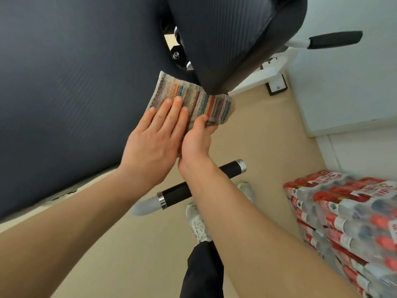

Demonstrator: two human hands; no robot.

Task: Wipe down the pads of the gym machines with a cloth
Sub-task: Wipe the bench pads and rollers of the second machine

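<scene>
A striped multicoloured cloth (193, 97) lies over the right edge of a large dark pad (75, 82) of the gym machine. My left hand (154, 136) presses flat on the cloth's near part, fingers straight. My right hand (197, 136) grips the cloth's right end at the pad's edge, thumb on top and fingers curled underneath. A second dark pad (232, 35) stands just beyond the cloth, tilted, its lower corner touching the cloth's far edge.
A black foam-covered handle bar (202, 182) with chrome ends runs under my right forearm. Another padded handle (335, 39) juts out at upper right from the white frame (268, 76). Stacked shrink-wrapped bottle packs (348, 222) stand at lower right. My shoes (197, 222) are on the beige floor.
</scene>
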